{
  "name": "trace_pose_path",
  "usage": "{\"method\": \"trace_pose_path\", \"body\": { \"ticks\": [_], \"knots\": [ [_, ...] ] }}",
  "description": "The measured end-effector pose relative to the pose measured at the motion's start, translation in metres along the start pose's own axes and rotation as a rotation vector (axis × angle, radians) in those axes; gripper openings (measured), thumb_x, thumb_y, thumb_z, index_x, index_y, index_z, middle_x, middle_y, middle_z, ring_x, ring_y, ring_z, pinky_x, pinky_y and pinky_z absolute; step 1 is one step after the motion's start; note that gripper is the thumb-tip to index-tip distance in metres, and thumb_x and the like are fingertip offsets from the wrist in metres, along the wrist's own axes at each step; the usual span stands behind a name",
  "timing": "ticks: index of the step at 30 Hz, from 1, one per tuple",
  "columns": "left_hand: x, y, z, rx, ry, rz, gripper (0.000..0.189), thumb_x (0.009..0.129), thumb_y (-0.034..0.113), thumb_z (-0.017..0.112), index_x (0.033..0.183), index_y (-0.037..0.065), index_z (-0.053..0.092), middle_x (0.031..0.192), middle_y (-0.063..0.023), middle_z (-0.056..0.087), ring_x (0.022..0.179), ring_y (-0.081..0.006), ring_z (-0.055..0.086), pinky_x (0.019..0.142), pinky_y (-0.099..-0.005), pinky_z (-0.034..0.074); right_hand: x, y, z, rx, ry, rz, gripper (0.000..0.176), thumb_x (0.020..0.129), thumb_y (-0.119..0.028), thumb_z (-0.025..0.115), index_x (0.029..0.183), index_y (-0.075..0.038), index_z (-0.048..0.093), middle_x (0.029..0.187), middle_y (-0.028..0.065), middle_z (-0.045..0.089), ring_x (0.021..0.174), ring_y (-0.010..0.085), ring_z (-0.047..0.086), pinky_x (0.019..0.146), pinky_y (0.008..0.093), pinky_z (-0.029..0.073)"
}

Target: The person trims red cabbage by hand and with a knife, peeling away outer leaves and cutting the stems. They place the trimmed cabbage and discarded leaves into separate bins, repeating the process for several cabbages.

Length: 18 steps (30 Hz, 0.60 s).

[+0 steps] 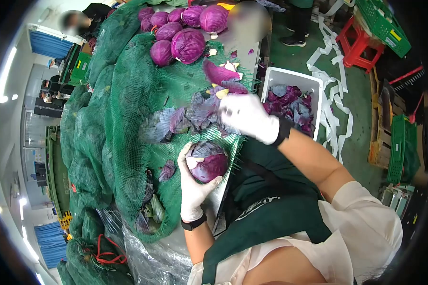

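My left hand (pixel 195 190), in a white glove, curls around a red cabbage (pixel 209 167) from the left and below. Pale cut patches and darker outer leaves show on that cabbage. Beyond it, my right hand (pixel 249 118), also gloved, is held over loose purple leaves (pixel 202 114). Its fingers look curled in and blurred; a small dark spot shows at them, and what they hold cannot be made out. Under the leaves and the cabbage lies green netting (pixel 171 95).
Several whole red cabbages (pixel 188 46) sit at the far end of the table. A grey-white bin (pixel 317 85) of leaf scraps stands to the right. Full green net sacks (pixel 88 137) line the left. A red stool (pixel 359 47) and green crates (pixel 404 147) stand farther right.
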<state>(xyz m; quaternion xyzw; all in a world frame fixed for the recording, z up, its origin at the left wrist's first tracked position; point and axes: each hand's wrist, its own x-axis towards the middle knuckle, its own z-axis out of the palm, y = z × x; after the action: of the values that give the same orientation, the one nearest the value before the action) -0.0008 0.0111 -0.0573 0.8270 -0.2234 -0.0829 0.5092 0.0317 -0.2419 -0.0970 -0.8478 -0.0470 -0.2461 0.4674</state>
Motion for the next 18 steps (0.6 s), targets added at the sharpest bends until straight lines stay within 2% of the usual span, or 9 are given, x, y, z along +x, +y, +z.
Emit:
{"method": "trace_pose_path", "body": {
  "ticks": [2, 4, 5, 6, 10, 12, 14, 16, 18],
  "knots": [
    [-0.004, 0.008, 0.001, -0.139, -0.005, -0.045, 0.113, 0.057, 0.014, 0.094, 0.150, 0.006, 0.031, 0.143, -0.0151, 0.045, 0.130, -0.0284, 0.048, 0.113, -0.0408, 0.039, 0.016, 0.031, -0.012, -0.208, 0.046, 0.064, 0.012, 0.083, -0.020, 0.070, 0.089, -0.009, 0.067, 0.072, 0.0106, 0.063, 0.063, 0.0259, 0.065, 0.057, 0.0357, 0.050],
    [-0.005, 0.013, 0.003, -0.219, 0.011, -0.090, 0.112, 0.058, 0.011, 0.093, 0.150, 0.007, 0.030, 0.142, -0.0154, 0.045, 0.130, -0.0284, 0.048, 0.113, -0.0409, 0.038, 0.014, 0.012, -0.034, -0.207, 0.009, 0.090, 0.012, 0.087, -0.020, 0.067, 0.088, -0.009, 0.062, 0.076, 0.0111, 0.063, 0.067, 0.0305, 0.065, 0.057, 0.0405, 0.050],
    [-0.005, 0.015, 0.004, -0.149, 0.020, -0.093, 0.114, 0.057, 0.015, 0.095, 0.151, 0.006, 0.030, 0.144, -0.0149, 0.043, 0.132, -0.0283, 0.047, 0.114, -0.0413, 0.037, 0.007, -0.003, -0.035, -0.112, -0.001, 0.054, 0.012, 0.090, -0.020, 0.066, 0.095, -0.010, 0.064, 0.082, 0.0110, 0.066, 0.071, 0.0291, 0.066, 0.059, 0.0392, 0.052],
    [-0.006, 0.015, 0.007, -0.082, 0.027, -0.098, 0.117, 0.056, 0.019, 0.096, 0.151, 0.006, 0.029, 0.146, -0.0145, 0.041, 0.133, -0.0282, 0.045, 0.115, -0.0417, 0.036, -0.002, -0.028, -0.037, -0.039, -0.058, 0.083, 0.019, 0.090, -0.021, 0.066, 0.106, -0.011, 0.065, 0.084, 0.0114, 0.068, 0.073, 0.0293, 0.068, 0.063, 0.0374, 0.054],
    [-0.008, 0.018, 0.023, -0.033, 0.063, -0.089, 0.113, 0.058, 0.005, 0.091, 0.152, 0.005, 0.027, 0.142, -0.0156, 0.043, 0.131, -0.0275, 0.046, 0.113, -0.0401, 0.037, -0.039, -0.071, -0.034, 0.220, -0.479, 0.189, 0.037, 0.089, -0.030, 0.068, 0.120, -0.011, 0.062, 0.084, 0.0140, 0.069, 0.077, 0.0320, 0.070, 0.069, 0.0413, 0.055],
    [-0.009, 0.023, 0.027, -0.029, 0.070, -0.074, 0.111, 0.059, 0.003, 0.089, 0.151, 0.003, 0.027, 0.141, -0.0160, 0.044, 0.131, -0.0273, 0.046, 0.113, -0.0394, 0.037, -0.042, -0.067, -0.028, 0.211, -0.445, 0.195, 0.037, 0.089, -0.032, 0.068, 0.119, -0.010, 0.064, 0.086, 0.0147, 0.070, 0.078, 0.0330, 0.070, 0.071, 0.0428, 0.055],
    [-0.009, 0.032, 0.027, 0.080, 0.051, -0.064, 0.105, 0.060, -0.003, 0.084, 0.149, 0.003, 0.028, 0.138, -0.0146, 0.042, 0.132, -0.0277, 0.043, 0.115, -0.0392, 0.033, -0.039, -0.059, -0.025, 0.176, -0.373, 0.033, 0.042, 0.089, -0.034, 0.071, 0.122, -0.009, 0.065, 0.081, 0.0126, 0.069, 0.068, 0.0281, 0.067, 0.064, 0.0376, 0.053],
    [-0.008, 0.029, 0.027, -0.025, 0.061, -0.108, 0.106, 0.059, -0.001, 0.086, 0.148, 0.002, 0.029, 0.139, -0.0170, 0.041, 0.135, -0.0307, 0.040, 0.117, -0.0409, 0.030, -0.031, -0.058, -0.028, 0.100, -0.440, 0.012, 0.036, 0.090, -0.034, 0.069, 0.116, -0.009, 0.068, 0.080, 0.0126, 0.068, 0.069, 0.0289, 0.067, 0.063, 0.0383, 0.052],
    [-0.006, 0.019, 0.020, 0.227, 0.003, 0.055, 0.109, 0.059, 0.004, 0.089, 0.150, 0.002, 0.028, 0.144, -0.0166, 0.041, 0.133, -0.0294, 0.044, 0.114, -0.0409, 0.035, -0.024, -0.051, -0.030, 0.064, -0.512, -0.120, 0.022, 0.089, -0.027, 0.068, 0.090, -0.007, 0.061, 0.071, 0.0121, 0.062, 0.068, 0.0352, 0.065, 0.062, 0.0454, 0.050]
  ]
}}
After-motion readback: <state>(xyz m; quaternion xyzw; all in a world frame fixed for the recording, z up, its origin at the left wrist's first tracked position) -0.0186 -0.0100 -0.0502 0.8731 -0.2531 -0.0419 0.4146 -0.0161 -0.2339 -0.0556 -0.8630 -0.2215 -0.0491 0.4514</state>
